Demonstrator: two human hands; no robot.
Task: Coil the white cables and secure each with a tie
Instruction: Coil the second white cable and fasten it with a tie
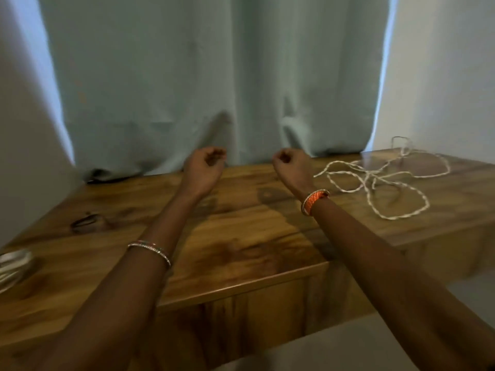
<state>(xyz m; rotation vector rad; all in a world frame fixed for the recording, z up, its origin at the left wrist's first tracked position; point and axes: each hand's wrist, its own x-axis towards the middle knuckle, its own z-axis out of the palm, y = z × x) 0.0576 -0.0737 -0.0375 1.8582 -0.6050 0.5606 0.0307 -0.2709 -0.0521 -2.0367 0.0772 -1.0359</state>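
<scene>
White cable [380, 180], loose and tangled in overlapping loops, lay at about two o'clock on the wooden table [241, 236], well apart from both hands and untouched. A person's arms reached forward over the tabletop toward the pale curtain [214, 76] at twelve o'clock. The left hand [205, 166] hung just left of centre with its fingers curled inward; it appeared to hold nothing, though motion blur made a small item in the palm impossible to rule out. The right hand [290, 163], nearer the tangle, was closed in a loose fist, and no cable or tie could be seen in it. An orange band [313, 200] circled the right wrist and thin bangles [151, 250] the left forearm.

At nine o'clock, cut by the frame edge, sat a bundle of pale loops [13, 266] that looked like a cable already coiled; whether it was tied could not be told. A small dark loop [87, 222] lay on the wood at about ten o'clock, possibly a tie, but too blurred to say.

By these signs the work stood between cables, with the tangle at two o'clock not yet begun. The next move would likely call for the right hand to open and reach toward two o'clock for a free end, drawing it clear of the crossings before any winding.
</scene>
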